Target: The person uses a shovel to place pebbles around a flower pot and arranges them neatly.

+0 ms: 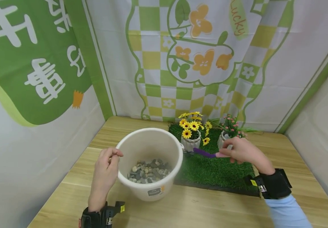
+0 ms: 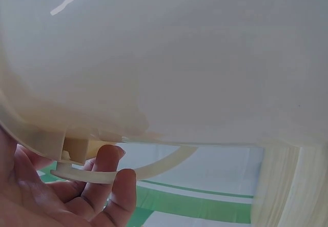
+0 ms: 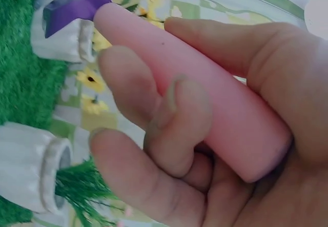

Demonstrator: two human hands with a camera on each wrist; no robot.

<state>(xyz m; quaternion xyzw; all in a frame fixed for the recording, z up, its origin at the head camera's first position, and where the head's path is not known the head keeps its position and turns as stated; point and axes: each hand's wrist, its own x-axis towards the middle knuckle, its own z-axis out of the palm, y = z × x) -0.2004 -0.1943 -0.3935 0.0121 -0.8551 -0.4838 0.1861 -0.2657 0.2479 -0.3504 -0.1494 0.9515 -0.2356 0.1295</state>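
My left hand (image 1: 104, 173) grips the rim of a cream plastic bucket (image 1: 155, 189). In the left wrist view its fingers curl under the rim beside the bucket's pale handle (image 2: 169, 164). Grey and tan pebbles (image 1: 148, 171) cover the bucket's bottom. My right hand (image 1: 245, 152) holds a small trowel by its pink handle (image 3: 200, 88), fingers wrapped around it. The trowel's purple blade (image 1: 204, 153) points left over the artificial grass mat, toward the bucket. Some grey stones (image 1: 189, 153) show at the blade's tip, in front of the pot of yellow flowers.
On the green grass mat (image 1: 215, 174) stand a white pot (image 1: 190, 144) of yellow flowers and another pot (image 1: 222, 139) with pink flowers. A wooden table (image 1: 198, 209) carries everything. Printed cloth (image 1: 152, 57) hangs behind and at both sides.
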